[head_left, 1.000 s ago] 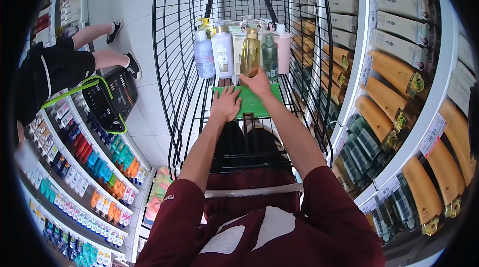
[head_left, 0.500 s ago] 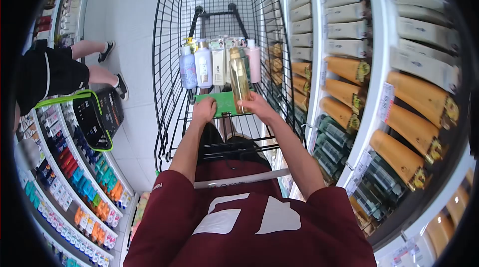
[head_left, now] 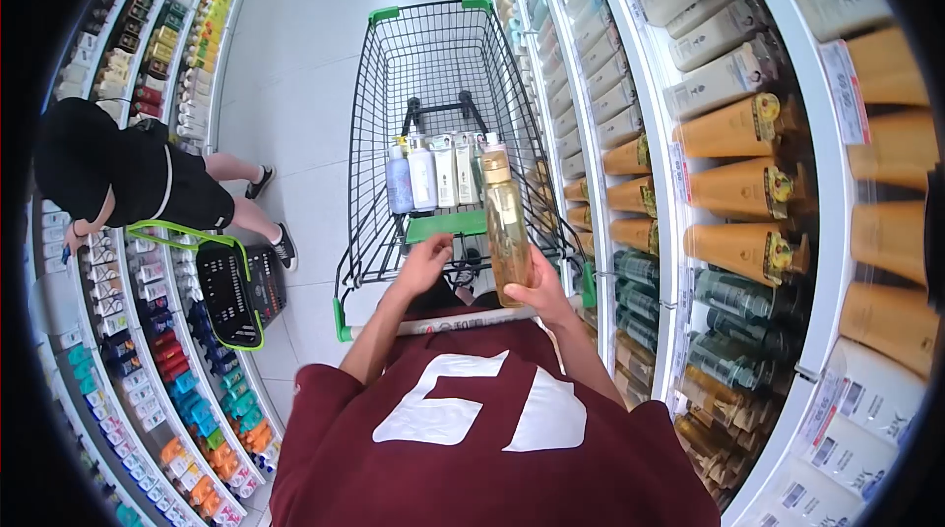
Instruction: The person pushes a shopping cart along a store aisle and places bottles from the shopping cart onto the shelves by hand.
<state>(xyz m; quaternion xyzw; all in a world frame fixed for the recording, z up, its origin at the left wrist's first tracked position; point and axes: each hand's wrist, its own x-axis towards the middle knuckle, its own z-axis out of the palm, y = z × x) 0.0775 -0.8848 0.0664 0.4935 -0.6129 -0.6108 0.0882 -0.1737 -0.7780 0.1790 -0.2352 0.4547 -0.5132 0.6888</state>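
Note:
A tall see-through amber bottle (head_left: 506, 232) with a gold cap is in my right hand (head_left: 538, 288), which grips it near its base above the cart's handle end. My left hand (head_left: 425, 264) is beside the green seat flap (head_left: 448, 225), fingers curled with nothing seen in them. Beyond the flap, in the shopping cart (head_left: 430, 5), several products stand upright in a row: a pale blue bottle (head_left: 399, 183), a white bottle (head_left: 421, 178) and cream-coloured packs (head_left: 446, 173). A pink bottle (head_left: 494, 141) is mostly hidden behind the amber one.
Shelves of orange tubes (head_left: 733, 187), dark green bottles (head_left: 733, 296) and white packs line the right side. At left, a person (head_left: 148, 163) reaches to a shelf, with a black basket (head_left: 231, 281) trimmed in green close by. Pale floor tiles (head_left: 305, 114) lie between.
My right hand has lifted the amber bottle up and toward me. My left hand has come off the green flap. The view has shifted, showing more of the cart's far end.

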